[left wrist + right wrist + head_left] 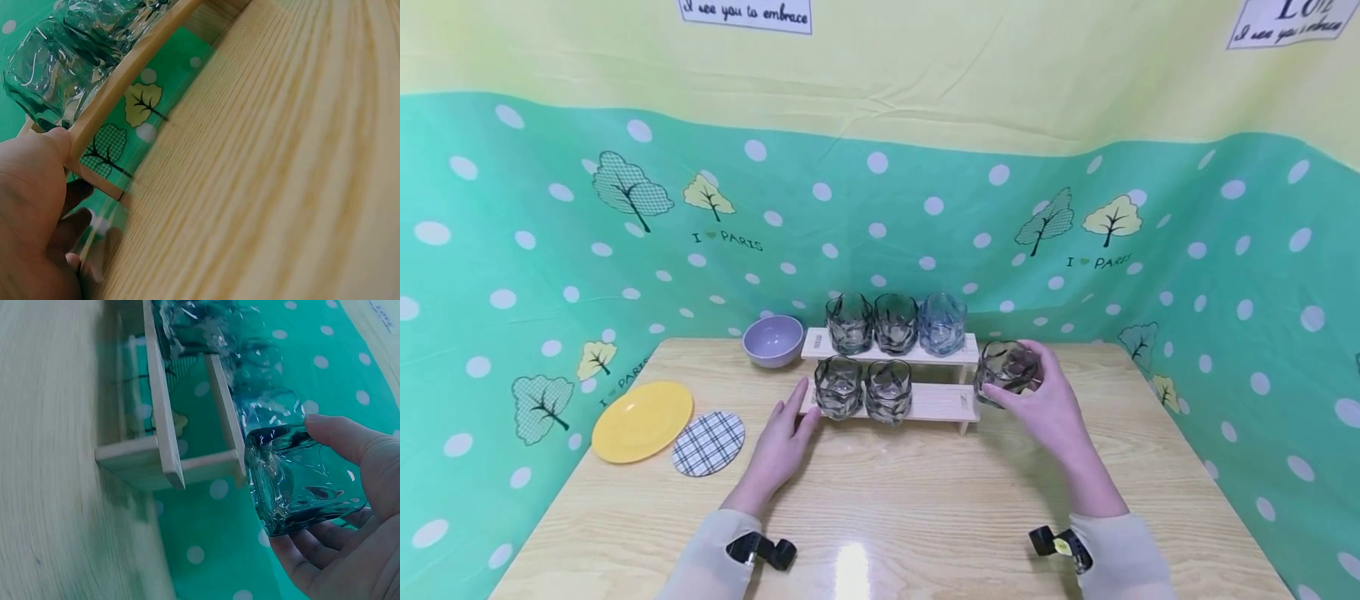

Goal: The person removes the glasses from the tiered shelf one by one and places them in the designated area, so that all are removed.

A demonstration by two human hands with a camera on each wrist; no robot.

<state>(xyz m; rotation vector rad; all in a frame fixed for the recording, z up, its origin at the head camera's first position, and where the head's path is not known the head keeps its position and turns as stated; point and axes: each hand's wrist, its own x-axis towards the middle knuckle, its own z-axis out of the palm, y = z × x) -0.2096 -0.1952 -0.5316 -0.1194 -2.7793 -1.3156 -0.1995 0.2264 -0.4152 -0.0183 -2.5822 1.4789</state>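
Observation:
My right hand [1052, 408] grips a dark grey faceted glass [1006, 367] between thumb and fingers, just off the right end of a two-tier wooden rack [940, 403]. In the right wrist view the glass [300, 481] is tilted, with the thumb at one end and fingers under its side. At the rack's left end my left hand [781, 442] touches the lower tier, thumb at the front corner and fingers along the side. Beside it on that tier stand two dark glasses [838, 387]. Above, the upper tier bears two dark glasses [850, 323] and a bluish one [943, 323].
Left of the rack sits a purple bowl [773, 342]. A yellow oval plate [642, 421] and a round checked coaster [708, 443] lie on the wooden table [925, 517] at the left. A green dotted cloth [880, 217] hangs behind and at both sides.

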